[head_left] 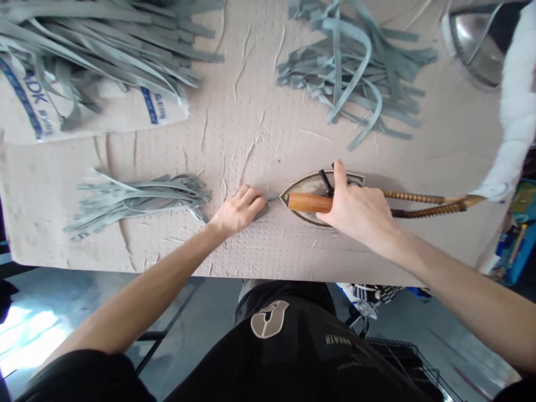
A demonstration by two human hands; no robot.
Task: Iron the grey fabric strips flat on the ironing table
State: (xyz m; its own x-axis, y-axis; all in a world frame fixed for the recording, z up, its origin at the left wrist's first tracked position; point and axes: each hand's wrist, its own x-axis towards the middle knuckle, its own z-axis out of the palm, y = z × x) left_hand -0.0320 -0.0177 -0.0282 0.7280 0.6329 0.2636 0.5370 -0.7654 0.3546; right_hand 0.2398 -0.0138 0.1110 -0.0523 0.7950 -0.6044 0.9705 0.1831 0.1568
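Note:
My right hand (364, 215) is wrapped round the wooden handle of a steam iron (307, 202), with one finger stretched up beside its black lever. The iron lies flat on the padded board, its pointed tip facing my left hand (238, 211). Closed fingers of that hand hold a narrow grey fabric strip (273, 198), which runs from them to the iron's tip. Part of the strip is hidden under the hand, and I cannot see how far it reaches beneath the iron. Left of this hand lies a bundle of similar grey strips (142, 200).
A large heap of grey strips (109, 39) rests on a printed plastic bag (121, 109) at the back left. More strips (355, 72), some looped, lie at the back right. A white-wrapped hose (517, 100) and a metal iron rest (475, 42) occupy the right side of the ironing board (259, 251).

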